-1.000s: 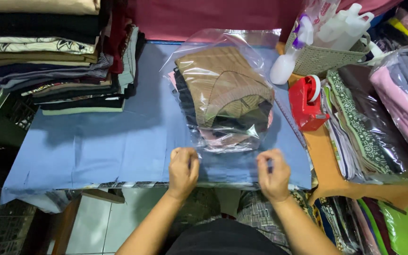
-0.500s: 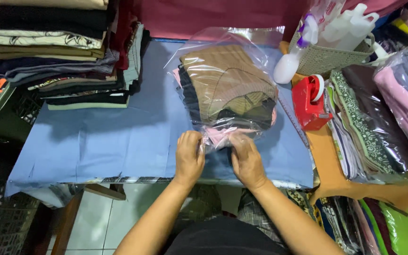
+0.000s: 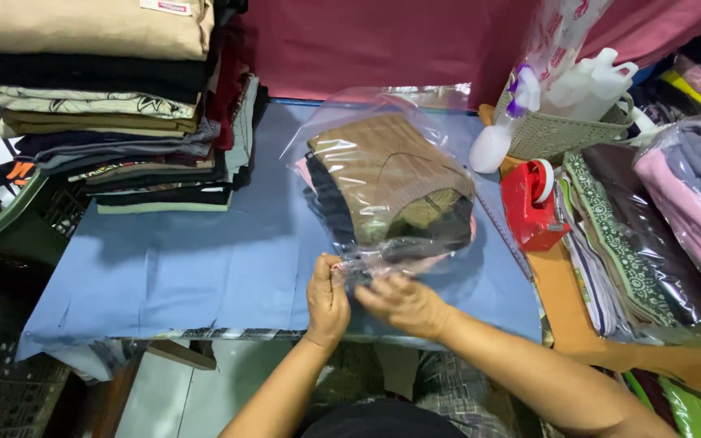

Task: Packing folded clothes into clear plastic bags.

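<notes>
Nearest me, my left hand (image 3: 328,298) has a clenched grip on the near edge of the clear plastic bag (image 3: 383,191); my right hand (image 3: 403,304) rests on it, fingers loose. The bag of folded clothes lies on the blue surface (image 3: 196,268), red tape dispenser (image 3: 529,204) beyond.

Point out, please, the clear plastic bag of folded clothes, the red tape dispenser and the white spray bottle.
clear plastic bag (image 3: 383,182), head view, its top face.
red tape dispenser (image 3: 526,212), head view, its body.
white spray bottle (image 3: 492,146), head view, its belly.
</notes>
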